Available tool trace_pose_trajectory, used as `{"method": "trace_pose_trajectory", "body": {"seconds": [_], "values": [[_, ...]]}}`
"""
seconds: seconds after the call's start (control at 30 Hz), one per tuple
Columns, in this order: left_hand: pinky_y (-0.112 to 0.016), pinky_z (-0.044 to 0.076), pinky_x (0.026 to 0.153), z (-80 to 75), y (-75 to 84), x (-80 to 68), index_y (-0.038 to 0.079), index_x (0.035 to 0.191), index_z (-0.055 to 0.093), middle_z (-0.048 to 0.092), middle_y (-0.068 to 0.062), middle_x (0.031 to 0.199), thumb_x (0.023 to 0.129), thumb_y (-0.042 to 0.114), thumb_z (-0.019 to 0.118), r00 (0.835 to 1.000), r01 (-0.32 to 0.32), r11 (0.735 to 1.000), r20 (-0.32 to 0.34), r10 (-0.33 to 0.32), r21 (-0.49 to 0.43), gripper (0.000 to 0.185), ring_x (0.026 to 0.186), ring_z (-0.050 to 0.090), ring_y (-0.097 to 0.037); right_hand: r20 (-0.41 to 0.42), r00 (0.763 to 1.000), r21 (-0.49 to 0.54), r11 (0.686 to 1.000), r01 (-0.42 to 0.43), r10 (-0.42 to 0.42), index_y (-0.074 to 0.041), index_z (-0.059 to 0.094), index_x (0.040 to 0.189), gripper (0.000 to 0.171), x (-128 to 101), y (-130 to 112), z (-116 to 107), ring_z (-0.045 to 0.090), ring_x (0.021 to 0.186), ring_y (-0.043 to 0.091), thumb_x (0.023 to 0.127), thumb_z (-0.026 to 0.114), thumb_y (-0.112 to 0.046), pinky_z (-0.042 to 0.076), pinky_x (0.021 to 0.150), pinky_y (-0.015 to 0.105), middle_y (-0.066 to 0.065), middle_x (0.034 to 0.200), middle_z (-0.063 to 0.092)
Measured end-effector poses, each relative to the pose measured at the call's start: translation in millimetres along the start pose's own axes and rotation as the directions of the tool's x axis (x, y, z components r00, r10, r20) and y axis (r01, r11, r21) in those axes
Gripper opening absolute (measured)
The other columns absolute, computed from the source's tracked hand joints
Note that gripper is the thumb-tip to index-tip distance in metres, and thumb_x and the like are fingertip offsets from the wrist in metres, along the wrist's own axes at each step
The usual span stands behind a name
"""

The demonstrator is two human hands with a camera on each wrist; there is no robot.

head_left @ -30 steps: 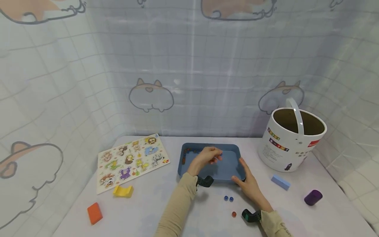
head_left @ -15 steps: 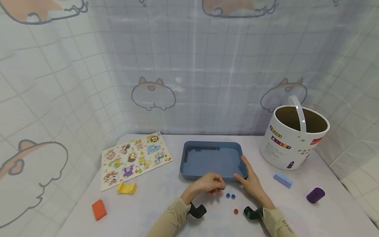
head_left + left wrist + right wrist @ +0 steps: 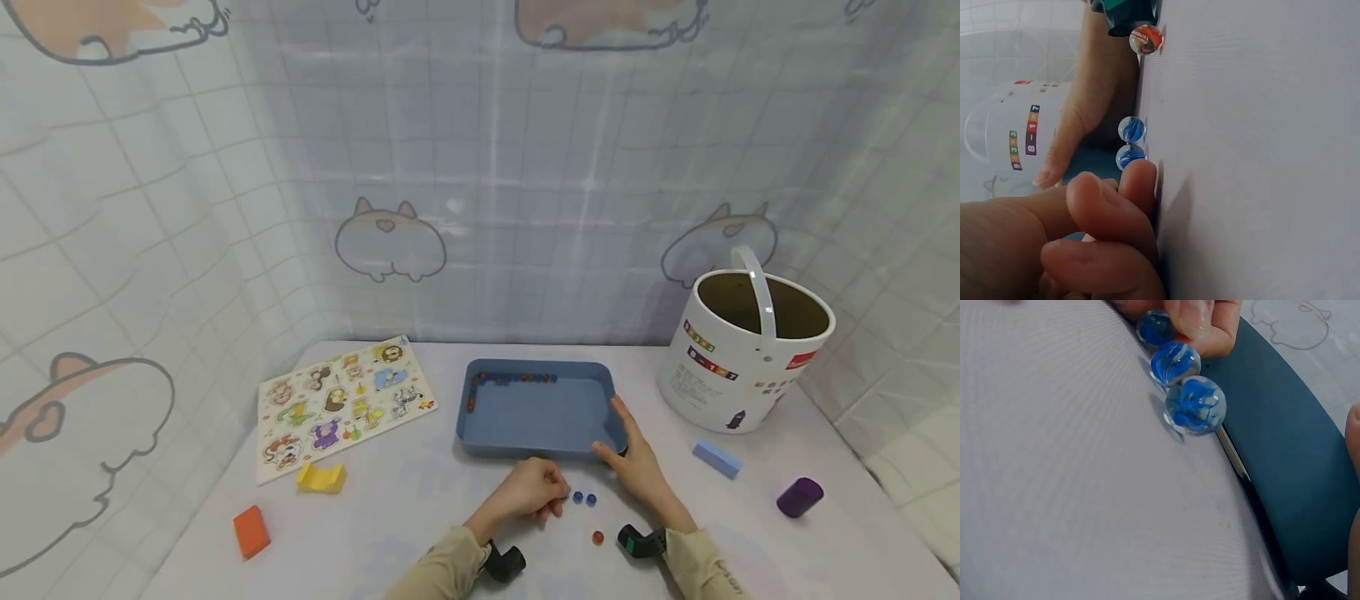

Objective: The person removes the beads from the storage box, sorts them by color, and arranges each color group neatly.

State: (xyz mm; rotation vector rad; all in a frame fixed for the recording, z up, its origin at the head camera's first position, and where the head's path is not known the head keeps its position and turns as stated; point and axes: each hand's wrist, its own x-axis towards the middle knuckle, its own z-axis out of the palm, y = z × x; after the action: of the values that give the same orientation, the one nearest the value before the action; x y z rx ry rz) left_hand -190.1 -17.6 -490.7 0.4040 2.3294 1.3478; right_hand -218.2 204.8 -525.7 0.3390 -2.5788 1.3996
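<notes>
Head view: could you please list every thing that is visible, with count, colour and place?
tray: 1, blue, table centre; a row of small marbles along its far and left walls
blue marbles: 2 seen here, on table before tray
orange marble: 1, nearer the person
animal puzzle board: 1, left of tray
yellow block: 1, near puzzle
orange block: 1, front left
bucket: 1, white, right
light blue block: 1, right
purple cylinder: 1, far right
left hand: fingers curled beside blue marbles
right hand: rests at tray's near right corner

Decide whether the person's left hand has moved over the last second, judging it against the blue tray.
Yes. The left hand was over the blue tray; it has come back toward the person and now rests on the table in front of it, fingers at the blue marbles.
</notes>
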Motion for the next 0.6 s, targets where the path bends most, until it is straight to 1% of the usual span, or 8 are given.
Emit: {"method": "trace_pose_trajectory", "body": {"seconds": [0.17,0.27,0.37,0.43,0.5,0.6], "values": [[-0.019,0.03,0.038,-0.5,3.6,0.5,0.012,0.078,0.068,0.061,0.002,0.053,0.091,0.016,0.066,1.0,-0.007,1.0,0.003,0.007,0.006,0.014,0.036,0.045,-0.006,-0.015,1.0,-0.005,1.0,0.013,-0.013,-0.007,0.018,0.155,0.084,2.6,-0.5,-1.4,0.019,0.145,0.047,0.09,0.069,-0.023,0.02,0.11,0.066,0.017,0.162,0.015],[-0.021,0.034,0.039,-9.2,8.5,-4.2,0.012,0.084,0.07,0.063,0.001,0.056,0.092,0.019,0.066,0.999,-0.002,0.999,0.053,-0.001,0.052,0.012,0.038,0.047,-0.008,-0.004,1.0,0.002,1.0,0.007,-0.007,-0.007,0.018,0.155,0.084,2.3,-1.3,0.2,0.018,0.145,0.047,0.09,0.069,-0.024,0.02,0.11,0.066,0.018,0.162,0.015],[-0.026,0.04,0.043,-29.1,19.5,-7.5,0.012,0.097,0.071,0.068,-0.003,0.066,0.094,0.025,0.064,0.993,-0.009,0.997,0.116,0.0,0.072,0.015,0.043,0.052,-0.014,0.008,1.0,-0.003,1.0,-0.009,0.009,-0.007,0.018,0.155,0.084,1.0,-2.0,1.5,0.018,0.145,0.048,0.09,0.069,-0.025,0.019,0.11,0.066,0.018,0.162,0.014],[-0.03,0.042,0.047,-46.8,29.8,-5.3,0.012,0.107,0.07,0.071,-0.009,0.075,0.095,0.028,0.062,0.99,-0.028,0.998,0.138,0.021,0.048,0.022,0.049,0.054,-0.021,0.004,1.0,-0.008,1.0,-0.016,0.016,-0.007,0.018,0.155,0.084,0.2,-2.4,1.5,0.018,0.145,0.048,0.09,0.069,-0.024,0.019,0.11,0.066,0.018,0.162,0.014],[-0.032,0.044,0.05,-64.2,38.8,2.1,0.009,0.115,0.066,0.072,-0.015,0.085,0.097,0.031,0.059,0.99,-0.049,0.999,0.132,0.05,-0.011,0.029,0.054,0.056,-0.024,-0.003,1.0,-0.012,1.0,-0.022,0.022,-0.008,0.018,0.155,0.084,-0.2,-2.3,1.1,0.018,0.145,0.047,0.09,0.069,-0.024,0.019,0.11,0.067,0.017,0.162,0.014],[-0.031,0.047,0.055,-86.7,47.5,20.4,0.007,0.123,0.062,0.071,-0.017,0.092,0.099,0.032,0.055,0.991,-0.066,0.995,0.108,0.074,-0.073,0.035,0.058,0.057,-0.02,0.0,1.0,-0.01,1.0,-0.028,0.028,-0.008,0.018,0.155,0.084,-0.6,-1.5,1.0,0.018,0.145,0.047,0.09,0.069,-0.024,0.019,0.11,0.067,0.016,0.162,0.014]]}}
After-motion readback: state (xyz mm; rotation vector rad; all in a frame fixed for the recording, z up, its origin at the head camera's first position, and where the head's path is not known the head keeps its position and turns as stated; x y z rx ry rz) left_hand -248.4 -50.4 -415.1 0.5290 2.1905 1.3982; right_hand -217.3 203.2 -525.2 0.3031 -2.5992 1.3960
